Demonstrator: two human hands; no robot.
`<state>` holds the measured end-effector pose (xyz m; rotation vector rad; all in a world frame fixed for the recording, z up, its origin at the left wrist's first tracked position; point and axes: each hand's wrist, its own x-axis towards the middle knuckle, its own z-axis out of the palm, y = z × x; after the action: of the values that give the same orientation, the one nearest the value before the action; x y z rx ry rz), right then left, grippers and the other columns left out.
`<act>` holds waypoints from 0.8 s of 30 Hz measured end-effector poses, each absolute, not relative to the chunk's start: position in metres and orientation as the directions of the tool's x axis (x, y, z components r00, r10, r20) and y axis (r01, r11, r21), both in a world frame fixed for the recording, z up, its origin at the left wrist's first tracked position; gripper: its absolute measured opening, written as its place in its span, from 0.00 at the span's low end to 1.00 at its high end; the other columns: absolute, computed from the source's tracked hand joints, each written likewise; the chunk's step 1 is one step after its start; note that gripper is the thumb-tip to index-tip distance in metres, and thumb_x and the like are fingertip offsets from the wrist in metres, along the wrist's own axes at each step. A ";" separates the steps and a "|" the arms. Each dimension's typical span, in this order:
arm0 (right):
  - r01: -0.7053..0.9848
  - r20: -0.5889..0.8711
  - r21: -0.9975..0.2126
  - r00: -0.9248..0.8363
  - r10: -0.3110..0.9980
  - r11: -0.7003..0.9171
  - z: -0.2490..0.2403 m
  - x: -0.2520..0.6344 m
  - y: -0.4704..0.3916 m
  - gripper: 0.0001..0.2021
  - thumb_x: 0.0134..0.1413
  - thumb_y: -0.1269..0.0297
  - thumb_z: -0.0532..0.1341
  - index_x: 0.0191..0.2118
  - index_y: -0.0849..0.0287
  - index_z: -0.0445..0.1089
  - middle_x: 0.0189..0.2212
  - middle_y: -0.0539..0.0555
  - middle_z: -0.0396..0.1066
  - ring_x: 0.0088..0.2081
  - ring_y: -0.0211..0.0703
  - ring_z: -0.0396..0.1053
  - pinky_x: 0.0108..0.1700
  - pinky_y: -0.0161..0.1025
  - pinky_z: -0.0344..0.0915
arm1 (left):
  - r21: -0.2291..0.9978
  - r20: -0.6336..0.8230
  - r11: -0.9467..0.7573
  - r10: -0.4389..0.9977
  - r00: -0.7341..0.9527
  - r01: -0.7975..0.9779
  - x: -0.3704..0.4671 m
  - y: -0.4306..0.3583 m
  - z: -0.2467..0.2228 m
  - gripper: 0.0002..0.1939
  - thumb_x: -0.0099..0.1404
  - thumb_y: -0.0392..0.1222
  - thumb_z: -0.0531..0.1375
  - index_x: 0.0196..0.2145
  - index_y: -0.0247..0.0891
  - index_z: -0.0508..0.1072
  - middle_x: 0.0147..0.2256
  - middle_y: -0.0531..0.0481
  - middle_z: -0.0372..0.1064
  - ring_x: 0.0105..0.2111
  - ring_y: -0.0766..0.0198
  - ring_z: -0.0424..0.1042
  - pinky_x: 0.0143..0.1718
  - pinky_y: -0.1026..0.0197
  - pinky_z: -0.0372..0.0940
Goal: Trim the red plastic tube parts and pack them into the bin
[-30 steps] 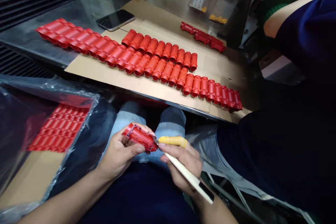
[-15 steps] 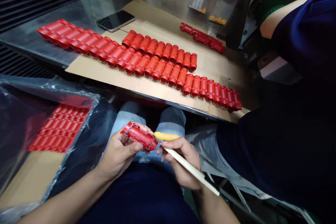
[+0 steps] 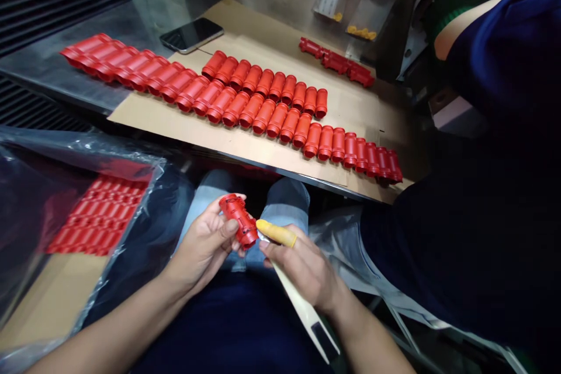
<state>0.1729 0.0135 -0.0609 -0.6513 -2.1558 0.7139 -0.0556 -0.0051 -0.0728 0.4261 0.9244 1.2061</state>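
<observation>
My left hand (image 3: 204, 248) is closed around a red plastic tube-shaped part (image 3: 239, 219), held tilted above my lap with cut-outs along its side. Between the fingers of my right hand (image 3: 302, 263) is a slim tool with a cream handle (image 3: 302, 304) and a dark patch near its rear end. A yellow finger cot (image 3: 276, 232) covers my right index finger, which reaches to the lower end of the red part. The tool's tip lies close to that end, mostly hidden by my fingers.
Rows of similar red parts (image 3: 236, 106) line the cardboard-covered table (image 3: 228, 143). A phone (image 3: 191, 35) lies behind them. At left, a plastic-lined box (image 3: 56, 283) holds more red parts. Another person's dark-clothed body (image 3: 473, 234) is close on the right.
The red part has turned in my left hand to a steeper tilt. My right hand has rolled over, swinging the tool's rear end down and to the left.
</observation>
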 end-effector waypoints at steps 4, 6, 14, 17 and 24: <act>0.115 0.463 -0.801 -0.502 0.731 0.587 -0.063 0.172 0.017 0.13 0.72 0.72 0.65 0.58 0.57 0.77 0.47 0.60 0.83 0.46 0.50 0.82 0.52 0.48 0.82 | 0.751 -0.347 0.339 0.933 0.097 -0.567 -0.054 -0.003 -0.070 0.33 0.69 0.47 0.74 0.64 0.38 0.69 0.27 0.54 0.73 0.22 0.67 0.68 0.25 0.63 0.76; 0.058 0.357 -0.906 -0.432 0.828 0.420 -0.066 0.168 0.017 0.10 0.74 0.68 0.64 0.56 0.56 0.76 0.44 0.58 0.83 0.43 0.48 0.83 0.49 0.45 0.83 | 0.771 -0.328 0.327 0.939 0.099 -0.546 -0.053 -0.004 -0.070 0.33 0.68 0.46 0.75 0.65 0.38 0.69 0.30 0.51 0.75 0.23 0.66 0.70 0.24 0.63 0.76; -0.483 -0.157 -0.810 -0.370 0.916 -0.334 -0.074 0.148 0.024 0.14 0.68 0.53 0.72 0.48 0.58 0.77 0.33 0.53 0.79 0.30 0.38 0.74 0.34 0.35 0.74 | 0.904 -0.217 0.208 0.976 0.017 -0.374 -0.059 -0.010 -0.080 0.36 0.64 0.39 0.77 0.67 0.45 0.74 0.44 0.44 0.82 0.41 0.56 0.82 0.44 0.61 0.78; -0.556 -0.284 -0.686 -0.390 0.876 -0.470 -0.075 0.145 0.025 0.15 0.65 0.53 0.74 0.47 0.57 0.77 0.35 0.54 0.78 0.32 0.38 0.71 0.33 0.33 0.72 | 0.937 -0.193 0.170 0.980 -0.047 -0.306 -0.059 -0.013 -0.081 0.37 0.59 0.36 0.79 0.65 0.46 0.77 0.45 0.46 0.83 0.43 0.54 0.84 0.46 0.60 0.79; -0.430 -0.069 -0.877 -0.328 0.942 -0.214 -0.077 0.154 0.017 0.14 0.71 0.49 0.68 0.49 0.54 0.79 0.37 0.56 0.81 0.32 0.40 0.75 0.32 0.35 0.75 | 0.941 -0.145 0.113 0.986 -0.079 -0.320 -0.061 -0.010 -0.081 0.34 0.62 0.36 0.78 0.64 0.47 0.76 0.46 0.44 0.84 0.43 0.55 0.84 0.47 0.59 0.80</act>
<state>0.1544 0.0170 -0.0768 -0.7808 -0.9733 1.7303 -0.0613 -0.0101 -0.0807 0.8277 1.0998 1.3193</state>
